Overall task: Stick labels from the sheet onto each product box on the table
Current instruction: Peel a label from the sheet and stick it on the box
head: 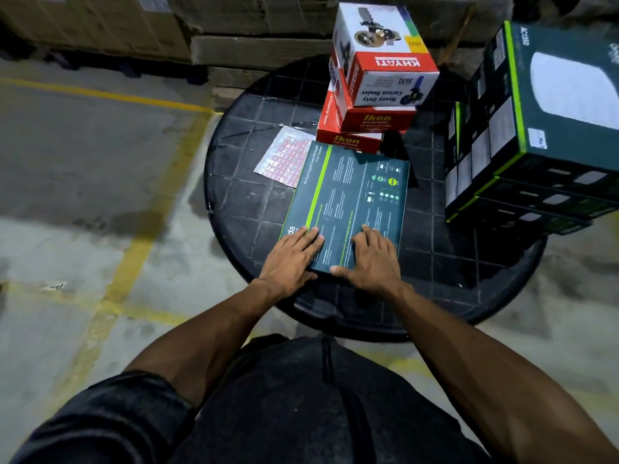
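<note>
A flat dark teal box with a green stripe lies on the round black table. My left hand rests on its near left corner with fingers fairly straight. My right hand lies flat on its near right part, thumb at the near edge. A label sheet with pink and silver stickers lies on the table just left of the box's far end, partly tucked under it.
Two red Ikon boxes are stacked behind the flat box, with a white and red Khyati carton sealer box on top. A stack of dark green-edged boxes fills the table's right side. Cardboard cartons line the floor behind.
</note>
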Tool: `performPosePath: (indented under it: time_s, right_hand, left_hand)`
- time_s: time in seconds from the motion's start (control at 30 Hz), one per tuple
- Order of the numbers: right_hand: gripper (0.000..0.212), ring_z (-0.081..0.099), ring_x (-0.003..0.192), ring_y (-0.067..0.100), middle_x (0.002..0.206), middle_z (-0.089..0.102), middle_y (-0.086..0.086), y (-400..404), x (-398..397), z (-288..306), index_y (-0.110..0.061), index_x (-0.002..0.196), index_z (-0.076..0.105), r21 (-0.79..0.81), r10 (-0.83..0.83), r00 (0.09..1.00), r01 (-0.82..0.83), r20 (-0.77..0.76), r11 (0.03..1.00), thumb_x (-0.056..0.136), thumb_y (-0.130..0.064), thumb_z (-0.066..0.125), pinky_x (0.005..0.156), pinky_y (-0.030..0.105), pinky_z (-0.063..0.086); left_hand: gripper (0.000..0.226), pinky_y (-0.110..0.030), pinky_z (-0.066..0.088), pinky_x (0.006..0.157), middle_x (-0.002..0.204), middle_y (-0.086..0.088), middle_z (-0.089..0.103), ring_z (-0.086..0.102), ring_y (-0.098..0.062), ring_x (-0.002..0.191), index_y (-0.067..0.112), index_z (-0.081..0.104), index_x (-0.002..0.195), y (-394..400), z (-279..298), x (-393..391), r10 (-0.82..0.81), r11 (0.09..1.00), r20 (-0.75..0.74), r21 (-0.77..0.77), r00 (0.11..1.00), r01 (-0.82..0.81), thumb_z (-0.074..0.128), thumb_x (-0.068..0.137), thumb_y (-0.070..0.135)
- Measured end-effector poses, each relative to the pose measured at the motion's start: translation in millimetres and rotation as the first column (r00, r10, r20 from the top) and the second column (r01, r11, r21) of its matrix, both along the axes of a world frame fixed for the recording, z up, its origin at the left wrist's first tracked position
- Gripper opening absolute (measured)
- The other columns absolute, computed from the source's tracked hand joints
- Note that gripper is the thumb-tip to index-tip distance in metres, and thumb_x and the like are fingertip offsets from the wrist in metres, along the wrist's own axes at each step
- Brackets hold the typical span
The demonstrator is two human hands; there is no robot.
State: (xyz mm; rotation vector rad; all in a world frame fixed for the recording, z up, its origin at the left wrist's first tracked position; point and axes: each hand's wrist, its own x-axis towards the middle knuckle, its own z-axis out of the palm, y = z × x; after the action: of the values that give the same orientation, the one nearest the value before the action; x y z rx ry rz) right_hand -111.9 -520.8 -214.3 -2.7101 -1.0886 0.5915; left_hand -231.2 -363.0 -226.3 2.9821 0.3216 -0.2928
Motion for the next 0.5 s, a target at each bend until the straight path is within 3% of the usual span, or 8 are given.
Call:
performPosePath:
  time_s: [0.17,0.37,0.5]
  right_hand:
    - [0.054,0.027,0.140,0.022,0.153,0.031,0.004,3.7,5.6,1.6,-0.020,0.125,0.048,0.061,-0.038,0.998,0.035,0.059,0.998,0.086,-0.056,0.060,0.117,0.038,0.019]
    - [0.083,0.016,0.147,0.024,0.160,0.018,0.005,-0.5,1.4,-0.4,-0.018,0.133,0.042,0.008,-0.008,1.000,0.007,0.007,1.000,0.073,-0.072,0.065,0.120,0.044,0.015]
    - [0.069,0.022,0.145,0.027,0.158,0.023,0.007,2.3,0.5,3.2,-0.018,0.127,0.044,0.027,-0.015,0.999,0.014,0.047,1.000,0.080,-0.063,0.065,0.119,0.043,0.019]
  left_hand:
    - [0.084,-0.032,0.010,0.117,0.163,0.001,0.010,0.007,-0.019,0.149,0.021,0.016,0.155,2.3,0.0,-1.9,-0.019,1.000,0.011,-0.012,1.000,0.020,0.061,0.089,0.047]
    - [0.084,-0.034,0.010,0.118,0.163,0.000,0.012,0.007,-0.020,0.149,0.020,0.018,0.155,5.7,-2.8,-2.6,-0.035,0.999,0.026,-0.027,0.999,0.035,0.062,0.088,0.047]
    - [0.084,-0.034,0.011,0.118,0.162,0.000,0.012,0.007,-0.021,0.149,0.020,0.017,0.155,7.0,-2.6,-3.2,-0.049,0.998,0.038,-0.033,0.998,0.051,0.061,0.088,0.047]
